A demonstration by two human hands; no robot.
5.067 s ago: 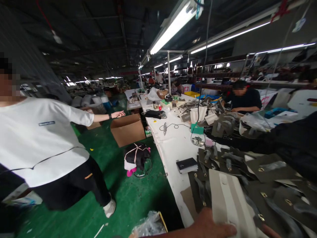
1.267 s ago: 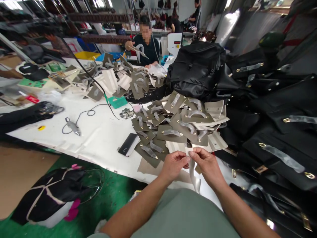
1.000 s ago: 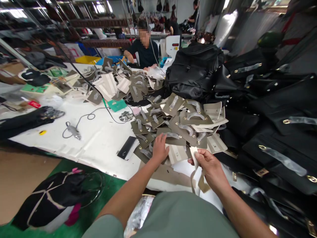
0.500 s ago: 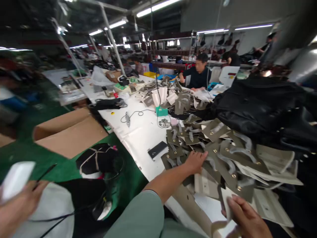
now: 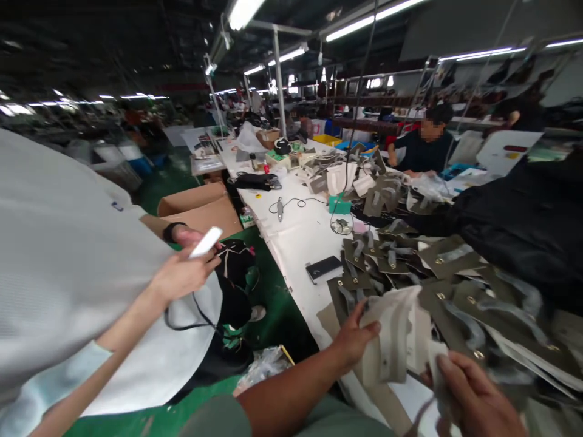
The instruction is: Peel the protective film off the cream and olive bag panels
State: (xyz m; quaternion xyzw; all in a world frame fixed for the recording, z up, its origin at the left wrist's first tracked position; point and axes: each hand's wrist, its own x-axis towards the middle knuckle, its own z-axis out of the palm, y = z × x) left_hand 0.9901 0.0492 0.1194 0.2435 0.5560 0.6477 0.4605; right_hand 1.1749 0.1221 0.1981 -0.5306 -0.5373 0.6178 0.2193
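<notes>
My left hand point(image 5: 353, 340) is closed on the edge of a beige bag panel point(image 5: 392, 340) with its pale inner side showing, raised over the front of the table. Close by on the right, my right hand point(image 5: 478, 388) pinches a small pale strap-like piece point(image 5: 438, 364), whose lower end is blurred. Behind both hands lies a pile of olive bag panels point(image 5: 455, 315) with gold rings and grey-wrapped handles. A black box-like item point(image 5: 324, 268) rests on the white table point(image 5: 291, 243), left of the pile.
A person in white stands close on my left, holding a white phone point(image 5: 206, 243). Another person sits across the table behind more panels. Black material point(image 5: 523, 212) is heaped at right; a cardboard box point(image 5: 200, 206) is on the green floor.
My left hand has come off the pile and now holds up a beige panel. My right hand still pinches the pale piece. The view has swung left, bringing the standing person into sight.
</notes>
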